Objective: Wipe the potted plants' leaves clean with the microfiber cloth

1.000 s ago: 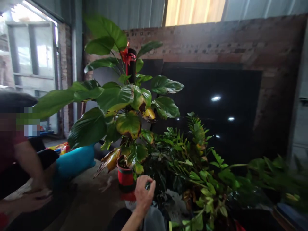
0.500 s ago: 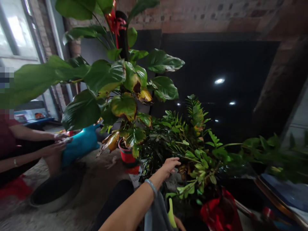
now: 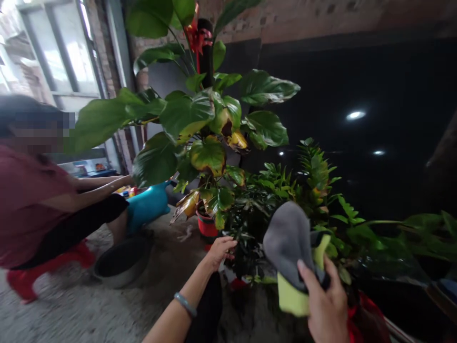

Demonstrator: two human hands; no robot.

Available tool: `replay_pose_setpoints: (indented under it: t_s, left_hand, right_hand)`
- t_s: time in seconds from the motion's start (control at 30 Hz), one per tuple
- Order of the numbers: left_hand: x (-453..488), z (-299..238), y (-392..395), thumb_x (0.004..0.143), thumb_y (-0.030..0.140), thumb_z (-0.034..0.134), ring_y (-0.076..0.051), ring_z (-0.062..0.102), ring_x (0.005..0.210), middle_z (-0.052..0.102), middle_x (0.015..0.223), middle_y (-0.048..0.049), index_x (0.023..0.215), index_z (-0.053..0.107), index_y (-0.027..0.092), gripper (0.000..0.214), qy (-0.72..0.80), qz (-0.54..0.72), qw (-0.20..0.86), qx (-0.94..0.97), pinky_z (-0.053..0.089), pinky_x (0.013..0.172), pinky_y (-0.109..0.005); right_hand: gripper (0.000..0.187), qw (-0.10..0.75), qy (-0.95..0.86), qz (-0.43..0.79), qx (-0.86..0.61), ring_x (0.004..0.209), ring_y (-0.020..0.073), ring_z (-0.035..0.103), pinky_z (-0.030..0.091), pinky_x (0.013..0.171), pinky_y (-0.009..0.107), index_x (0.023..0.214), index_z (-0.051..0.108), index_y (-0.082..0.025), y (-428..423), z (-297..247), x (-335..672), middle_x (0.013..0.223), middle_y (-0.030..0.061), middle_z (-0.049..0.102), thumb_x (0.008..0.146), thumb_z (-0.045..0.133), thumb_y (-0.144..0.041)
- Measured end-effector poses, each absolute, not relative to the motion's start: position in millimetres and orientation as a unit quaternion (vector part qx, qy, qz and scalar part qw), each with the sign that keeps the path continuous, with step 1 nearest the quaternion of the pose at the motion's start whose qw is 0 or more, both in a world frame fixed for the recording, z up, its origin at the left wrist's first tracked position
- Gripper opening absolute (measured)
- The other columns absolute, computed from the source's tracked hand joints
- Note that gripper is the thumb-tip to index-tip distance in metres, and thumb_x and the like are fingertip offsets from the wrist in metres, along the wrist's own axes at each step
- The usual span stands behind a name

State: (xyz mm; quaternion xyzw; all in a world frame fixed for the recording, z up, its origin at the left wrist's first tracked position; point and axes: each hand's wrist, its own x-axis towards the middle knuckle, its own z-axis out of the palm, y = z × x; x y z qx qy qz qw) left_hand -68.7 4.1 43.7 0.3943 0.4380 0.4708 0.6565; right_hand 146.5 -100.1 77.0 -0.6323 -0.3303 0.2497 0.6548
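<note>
My right hand (image 3: 326, 302) grips a grey and yellow-green cloth (image 3: 287, 238) with dark edging, bunched between the thumb and fingers. My left hand (image 3: 221, 252), with a bangle on its wrist, reaches forward with fingers extended and nothing visible in them. Its fingertips are close to the dark, narrow leaves of a low bushy plant (image 3: 252, 212); whether they touch is unclear. Behind stands a tall plant with broad leaves (image 3: 189, 114), some yellowed and brown at the edges, in a red pot (image 3: 207, 225).
At left, a person in a reddish shirt (image 3: 39, 205) sits on a red stool (image 3: 21, 283), beside a turquoise object (image 3: 148, 205) and a dark basin (image 3: 123, 262). Dark glossy panels (image 3: 392, 105) stand behind the plants. Red wrapping (image 3: 371, 317) lies at lower right.
My right hand has come up into view with the cloth, which hung low before. My left hand has shifted left, away from the lighter green plant. The view has turned left.
</note>
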Motion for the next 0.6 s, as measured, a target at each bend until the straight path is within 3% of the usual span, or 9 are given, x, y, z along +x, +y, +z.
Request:
replay_pose_setpoints:
  t_s: [0.07, 0.13, 0.23, 0.33, 0.4, 0.5, 0.6]
  left_hand:
    - [-73, 41, 0, 0.046, 0.032, 0.082, -0.011, 0.048, 0.059, 0.054, 0.057, 0.0029, 0.062, 0.064, 0.014, 0.03, 0.423, 0.491, 0.668, 0.367, 0.04, 0.056, -0.025]
    - [-72, 33, -3, 0.045, 0.033, 0.083, -0.011, 0.049, 0.058, 0.056, 0.057, 0.0026, 0.063, 0.064, 0.014, 0.032, 0.398, 0.513, 0.686, 0.328, 0.041, 0.057, -0.026]
    - [-67, 14, -4, 0.047, 0.038, 0.082, -0.015, 0.054, 0.062, 0.06, 0.059, -0.0006, 0.065, 0.065, 0.014, 0.035, 0.356, 0.527, 0.723, 0.271, 0.043, 0.062, -0.029]
    - [-66, -2, -1, 0.055, 0.04, 0.077, -0.02, 0.059, 0.072, 0.065, 0.066, -0.0047, 0.069, 0.066, 0.014, 0.032, 0.334, 0.511, 0.753, 0.245, 0.044, 0.07, -0.031]
    - [-68, -8, 2, 0.061, 0.038, 0.073, -0.019, 0.059, 0.072, 0.066, 0.071, -0.0046, 0.075, 0.066, 0.014, 0.028, 0.333, 0.513, 0.755, 0.237, 0.043, 0.071, -0.031]
    - [-72, -8, 4, 0.065, 0.035, 0.069, -0.016, 0.057, 0.066, 0.067, 0.077, -0.0035, 0.08, 0.067, 0.015, 0.026, 0.333, 0.513, 0.76, 0.22, 0.043, 0.067, -0.03]
    - [-72, -6, 4, 0.067, 0.037, 0.068, -0.017, 0.058, 0.066, 0.069, 0.083, -0.0048, 0.083, 0.067, 0.015, 0.028, 0.332, 0.498, 0.772, 0.213, 0.044, 0.067, -0.031]
  right_hand:
    - [0.087, 0.663, -0.293, 0.239, -0.647, 0.108, 0.0305, 0.057, 0.048, 0.085, 0.038, 0.13, 0.05, -0.015, -73, 88, 130, 0.121, 0.0126, 0.062, 0.057, 0.064, -0.06]
    - [0.087, 0.642, -0.292, 0.295, -0.644, 0.099, 0.0322, 0.061, 0.05, 0.08, 0.04, 0.12, 0.056, -0.01, -61, 82, 104, 0.109, 0.0159, 0.066, 0.049, 0.064, -0.06]
    - [0.065, 0.581, -0.35, 0.401, -0.615, 0.085, 0.0332, 0.065, 0.052, 0.075, 0.04, 0.094, 0.068, -0.013, -75, 58, 77, 0.087, 0.0133, 0.072, 0.042, 0.069, -0.051]
    - [0.058, 0.536, -0.394, 0.449, -0.596, 0.093, 0.0309, 0.064, 0.05, 0.082, 0.038, 0.096, 0.068, -0.018, -101, 49, 87, 0.094, 0.0092, 0.072, 0.047, 0.074, -0.048]
    - [0.067, 0.571, -0.368, 0.4, -0.615, 0.094, 0.0299, 0.064, 0.05, 0.081, 0.038, 0.11, 0.064, -0.019, -105, 64, 105, 0.101, 0.0086, 0.071, 0.052, 0.073, -0.052]
    - [0.084, 0.663, -0.287, 0.226, -0.653, 0.099, 0.0314, 0.061, 0.047, 0.084, 0.042, 0.128, 0.052, -0.015, -82, 92, 121, 0.116, 0.014, 0.063, 0.058, 0.066, -0.058]
    - [0.087, 0.657, -0.295, 0.188, -0.668, 0.108, 0.036, 0.055, 0.042, 0.092, 0.047, 0.125, 0.053, -0.007, -58, 92, 108, 0.119, 0.0205, 0.06, 0.053, 0.062, -0.055]
